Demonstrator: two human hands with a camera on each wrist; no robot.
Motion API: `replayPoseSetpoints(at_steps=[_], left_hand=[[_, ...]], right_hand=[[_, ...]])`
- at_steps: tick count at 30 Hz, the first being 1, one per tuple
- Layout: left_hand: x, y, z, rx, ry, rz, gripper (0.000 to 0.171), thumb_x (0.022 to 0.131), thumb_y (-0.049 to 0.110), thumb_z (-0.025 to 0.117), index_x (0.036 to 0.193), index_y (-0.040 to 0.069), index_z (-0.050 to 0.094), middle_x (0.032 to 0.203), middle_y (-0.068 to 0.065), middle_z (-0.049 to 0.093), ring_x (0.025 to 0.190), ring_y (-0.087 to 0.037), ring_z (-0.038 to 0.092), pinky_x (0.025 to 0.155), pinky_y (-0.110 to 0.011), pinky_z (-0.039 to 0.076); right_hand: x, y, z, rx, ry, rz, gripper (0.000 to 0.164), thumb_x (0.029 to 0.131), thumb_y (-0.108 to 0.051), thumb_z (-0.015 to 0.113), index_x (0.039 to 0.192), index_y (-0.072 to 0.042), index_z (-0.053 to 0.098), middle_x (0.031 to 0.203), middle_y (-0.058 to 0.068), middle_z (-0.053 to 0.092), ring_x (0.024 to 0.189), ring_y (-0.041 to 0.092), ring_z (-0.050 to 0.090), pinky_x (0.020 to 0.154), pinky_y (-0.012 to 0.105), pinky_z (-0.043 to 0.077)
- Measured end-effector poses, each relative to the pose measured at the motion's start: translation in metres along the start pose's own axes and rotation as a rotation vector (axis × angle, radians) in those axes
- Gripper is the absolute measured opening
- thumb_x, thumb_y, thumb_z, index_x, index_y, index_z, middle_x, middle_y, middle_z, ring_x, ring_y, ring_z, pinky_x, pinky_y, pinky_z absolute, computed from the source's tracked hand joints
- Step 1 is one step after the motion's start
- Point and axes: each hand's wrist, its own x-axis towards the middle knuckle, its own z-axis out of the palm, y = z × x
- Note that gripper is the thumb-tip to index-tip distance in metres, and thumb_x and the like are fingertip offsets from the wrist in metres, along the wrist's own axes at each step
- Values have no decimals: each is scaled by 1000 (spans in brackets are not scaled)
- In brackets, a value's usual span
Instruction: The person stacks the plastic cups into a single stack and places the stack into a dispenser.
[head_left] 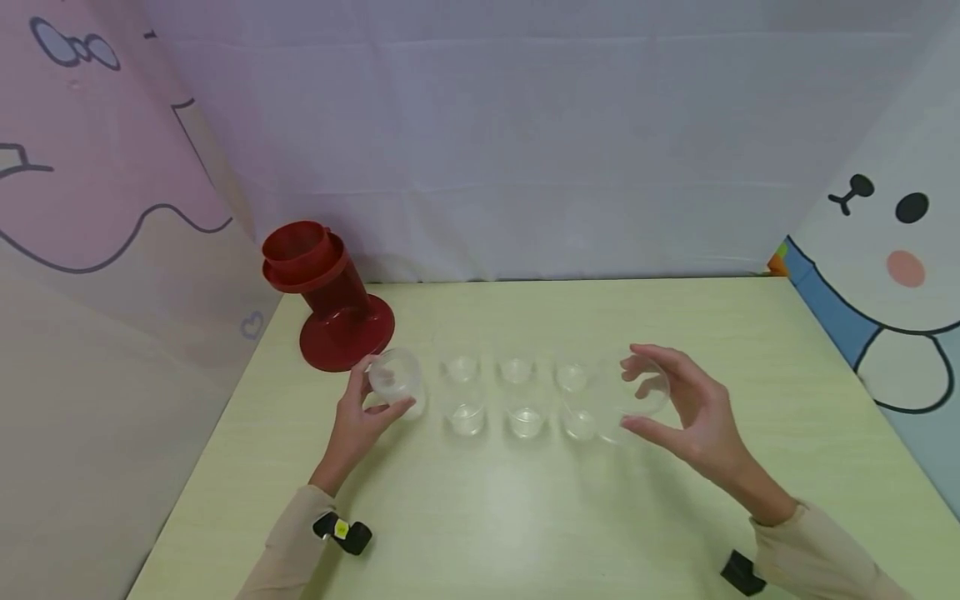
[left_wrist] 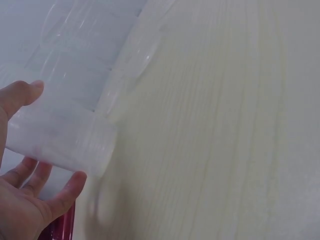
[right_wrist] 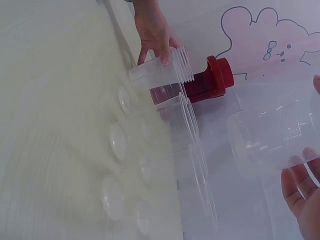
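**Two hands, each holding a clear cup**

At centre frame, the left hand curls around a clear cup. The right hand grips a second cup. Both look empty. Between them, six small cups stand in two rows. A red holder stands upper left on the table.

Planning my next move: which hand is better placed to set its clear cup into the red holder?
Left, probably. The left hand grips a clear cup right beside the red holder; the right hand holds its cup beyond the standing cups.
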Motion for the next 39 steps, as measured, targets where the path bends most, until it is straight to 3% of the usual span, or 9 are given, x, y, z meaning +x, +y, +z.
replayPoseSetpoints(at_steps=[11,18,30,39], left_hand=[[-1,1,-1,9,1,8,78,82,15,75,143,13,26,143,-12,36,129,-35,39,90,-51,47],[-2,-2,-3,-9,-6,1,78,82,15,75,143,15,26,144,-11,36,129,-35,38,90,-51,47],[3,-2,0,-13,-11,49,76,82,15,75,142,16,28,143,-11,36,128,-34,38,89,-51,48],[1,-4,-1,-16,-5,31,77,82,15,76,142,18,28,142,-10,37,128,-34,39,90,-51,47]], right_hand=[[11,-2,11,2,-58,-12,76,59,27,71,128,18,41,115,18,59,105,28,54,78,26,51],[13,1,19,-17,-87,17,78,59,27,71,130,14,42,115,17,59,106,27,55,78,26,51],[17,9,27,-35,-104,12,79,59,27,72,131,12,43,115,17,59,105,28,55,78,27,51],[21,13,36,-15,-118,27,79,61,25,73,132,10,43,117,17,58,108,28,54,80,27,52]])
